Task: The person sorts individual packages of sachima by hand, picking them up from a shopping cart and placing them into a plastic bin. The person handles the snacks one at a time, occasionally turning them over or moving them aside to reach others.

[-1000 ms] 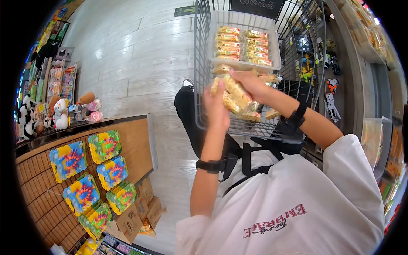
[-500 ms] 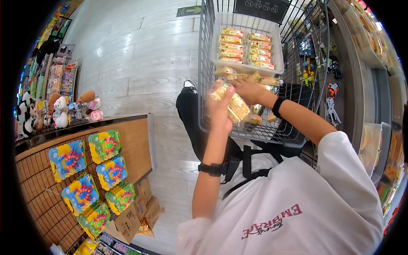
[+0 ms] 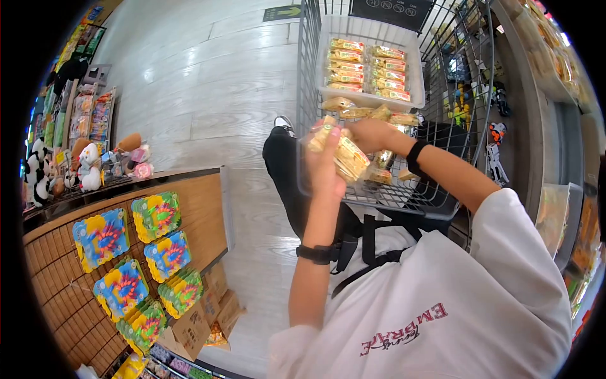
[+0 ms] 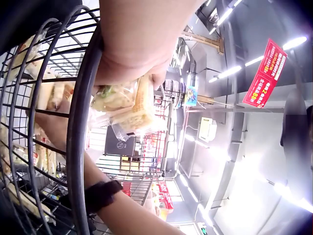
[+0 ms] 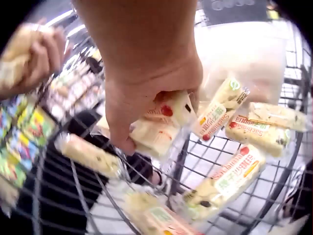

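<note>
My left hand [image 3: 323,165] grips several wrapped sachima bars [image 3: 346,156] above the near left corner of the shopping cart [image 3: 302,95]. In the left wrist view their clear wrappers [image 4: 134,112] stick out past the fingers. Reaching down into the cart, my right hand [image 5: 151,88] holds sachima bars [image 5: 156,134] between thumb and fingers, part of them hidden under the palm. More loose sachima bars [image 5: 227,181] lie on the wire bottom around it. Beyond the hands, a white plastic bin [image 3: 418,76] contains sachima bars [image 3: 346,55] laid in two columns.
On the right runs a shelf [image 3: 536,114] with bagged goods, with toys [image 3: 495,132] low beside the cart. At the left stand a rack of colourful packs [image 3: 120,287], plush toys [image 3: 90,170] and cardboard boxes [image 3: 189,328]. The cart's wire sides surround the loose bars.
Both hands were together at the bars; the right hand has since gone down into the cart and taken hold of bars there. The left hand keeps its bars, shifting slightly.
</note>
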{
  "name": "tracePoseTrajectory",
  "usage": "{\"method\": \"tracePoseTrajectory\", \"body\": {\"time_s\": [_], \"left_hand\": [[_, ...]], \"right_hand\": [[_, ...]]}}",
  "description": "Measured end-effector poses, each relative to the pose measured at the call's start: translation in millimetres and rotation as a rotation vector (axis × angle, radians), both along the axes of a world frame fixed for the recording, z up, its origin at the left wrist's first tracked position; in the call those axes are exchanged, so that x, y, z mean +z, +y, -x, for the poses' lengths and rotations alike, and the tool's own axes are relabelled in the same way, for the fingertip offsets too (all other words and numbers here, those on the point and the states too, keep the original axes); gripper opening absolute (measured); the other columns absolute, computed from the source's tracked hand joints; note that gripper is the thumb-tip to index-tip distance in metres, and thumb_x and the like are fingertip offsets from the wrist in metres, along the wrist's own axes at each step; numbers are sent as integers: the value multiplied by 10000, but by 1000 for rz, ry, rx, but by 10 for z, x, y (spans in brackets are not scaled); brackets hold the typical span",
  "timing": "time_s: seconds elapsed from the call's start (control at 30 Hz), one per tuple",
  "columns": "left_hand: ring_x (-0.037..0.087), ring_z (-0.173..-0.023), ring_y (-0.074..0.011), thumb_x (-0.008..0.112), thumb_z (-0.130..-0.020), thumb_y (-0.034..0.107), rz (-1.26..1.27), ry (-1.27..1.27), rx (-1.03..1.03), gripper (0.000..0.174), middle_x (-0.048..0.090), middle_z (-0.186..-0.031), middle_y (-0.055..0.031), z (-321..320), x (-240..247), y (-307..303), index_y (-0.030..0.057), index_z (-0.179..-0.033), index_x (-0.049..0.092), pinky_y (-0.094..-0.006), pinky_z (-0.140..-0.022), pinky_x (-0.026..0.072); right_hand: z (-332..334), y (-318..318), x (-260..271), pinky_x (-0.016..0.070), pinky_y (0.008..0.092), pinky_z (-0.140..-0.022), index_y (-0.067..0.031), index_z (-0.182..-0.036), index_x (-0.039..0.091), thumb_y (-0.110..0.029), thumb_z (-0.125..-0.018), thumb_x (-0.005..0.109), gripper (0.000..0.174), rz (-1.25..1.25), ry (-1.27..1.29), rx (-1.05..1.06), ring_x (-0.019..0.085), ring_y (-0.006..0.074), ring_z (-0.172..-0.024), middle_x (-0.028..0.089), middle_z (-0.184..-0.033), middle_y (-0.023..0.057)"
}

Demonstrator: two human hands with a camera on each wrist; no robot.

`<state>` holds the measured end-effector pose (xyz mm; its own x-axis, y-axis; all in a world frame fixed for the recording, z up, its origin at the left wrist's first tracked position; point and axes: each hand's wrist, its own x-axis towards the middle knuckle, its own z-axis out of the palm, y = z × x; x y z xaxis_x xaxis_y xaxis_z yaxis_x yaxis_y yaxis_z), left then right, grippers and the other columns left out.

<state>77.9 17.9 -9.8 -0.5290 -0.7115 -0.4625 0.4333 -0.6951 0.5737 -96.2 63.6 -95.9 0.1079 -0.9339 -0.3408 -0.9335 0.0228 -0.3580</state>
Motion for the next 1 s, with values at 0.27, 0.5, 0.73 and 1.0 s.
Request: {"method": "tracePoseTrajectory", "body": {"time_s": [0.27, 0.5, 0.73, 1.0], "left_hand": [[600, -950, -153, 673, -871, 35, 26, 82, -44, 448, 623, -1064, -80, 18, 54, 21, 53, -1275, 478, -311, -835, 516], [594, -958, -153, 670, -870, 32, 34, 101, -39, 473, 621, -1074, -92, -28, 36, 32, 50, -1290, 455, -315, -838, 511], [591, -937, -161, 673, -895, 103, 39, 89, -75, 455, 609, -1129, -80, -60, -14, 18, 106, -1297, 460, -321, -813, 516], [601, -944, -151, 639, -909, 85, -49, 139, -58, 364, 630, -1072, -71, -108, 28, -9, 51, -1245, 500, -320, -828, 516]], "right_hand": [[285, 323, -465, 456, 317, -587, -15, -881, 690, -421, -595, 839, 519, -770, -555, -146, 595, 203, -677, 648, -764, 73], [-14, 426, -641, 438, 305, -579, -62, -1057, 642, -302, -669, 833, 494, -824, -813, -90, 568, 164, -700, 616, -826, 39], [-81, 402, -564, 385, 273, -556, -70, -1020, 640, -374, -702, 793, 466, -882, -826, -176, 532, 143, -661, 589, -788, 17], [337, 323, 37, 518, 306, -752, -64, -1200, 566, -238, -735, 801, 549, -880, -1043, -616, 611, 120, -924, 642, -1008, 45]]}}
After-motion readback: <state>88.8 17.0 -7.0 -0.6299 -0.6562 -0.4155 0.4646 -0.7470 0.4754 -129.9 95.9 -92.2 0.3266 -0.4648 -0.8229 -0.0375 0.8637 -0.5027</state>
